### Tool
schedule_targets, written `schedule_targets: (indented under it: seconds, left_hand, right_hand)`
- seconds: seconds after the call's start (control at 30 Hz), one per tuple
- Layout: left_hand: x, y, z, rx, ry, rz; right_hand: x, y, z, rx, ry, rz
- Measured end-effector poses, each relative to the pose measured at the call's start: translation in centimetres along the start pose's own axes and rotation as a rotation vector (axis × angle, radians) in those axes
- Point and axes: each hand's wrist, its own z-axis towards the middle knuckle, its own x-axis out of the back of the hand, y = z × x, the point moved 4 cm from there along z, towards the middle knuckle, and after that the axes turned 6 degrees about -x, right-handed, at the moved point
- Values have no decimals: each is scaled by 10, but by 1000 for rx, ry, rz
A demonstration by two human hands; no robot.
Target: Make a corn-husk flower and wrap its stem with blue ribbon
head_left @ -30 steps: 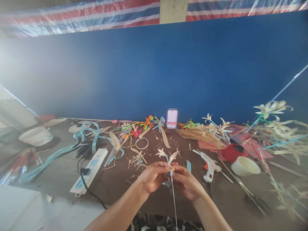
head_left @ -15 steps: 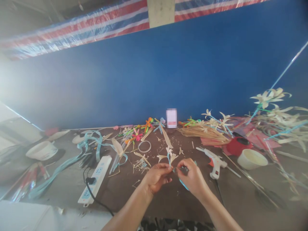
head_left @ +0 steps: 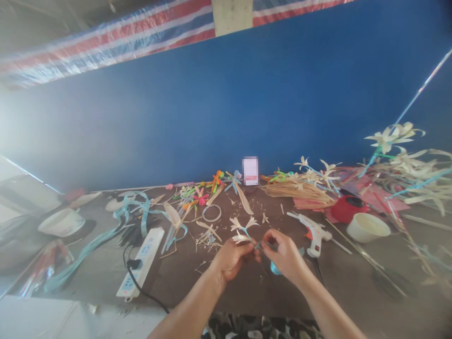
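Note:
A small spray of cream flowers (head_left: pixel 244 229) on a light blue stem leans to the left at the middle of the brown table. My left hand (head_left: pixel 231 258) pinches its stem just below the blossoms. Close on the right, my right hand (head_left: pixel 282 253) has its fingertips pressed together on the stem's lower end. Light blue tape (head_left: pixel 275 269) shows beneath my right hand; its path between the fingers is hidden. A white glue gun (head_left: pixel 315 234) lies right of my right hand, apart from it.
A white power strip (head_left: pixel 140 263) with a black plug lies at the left, near blue ribbon (head_left: pixel 88 254). Scraps and colourful pipe-cleaner shapes (head_left: pixel 201 197) are strewn farther back. At the right stand a white cup (head_left: pixel 367 228), a red object (head_left: pixel 348 209) and dried flowers (head_left: pixel 391 137).
The flower spray has tipped from upright to the left. My right hand has turned slightly, and the blue tape under it hangs differently. The view has shifted a little.

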Motion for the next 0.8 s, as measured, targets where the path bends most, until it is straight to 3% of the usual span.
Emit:
schedule_targets:
  seconds: [0.23, 0.4, 0.63, 0.8]
  left_hand:
    - [2, 4, 1, -60, 41, 108]
    - [5, 7, 3, -147, 80, 207]
    - [3, 15, 4, -309, 73, 573]
    - [-3, 22, 2, -377, 91, 837]
  right_hand:
    - [-1, 2, 3, -59, -17, 197]
    - [-11, 6, 2, -212, -119, 457]
    - [-25, 13, 0, -360, -158, 819]
    - [-23, 10, -3, -363, -151, 796]
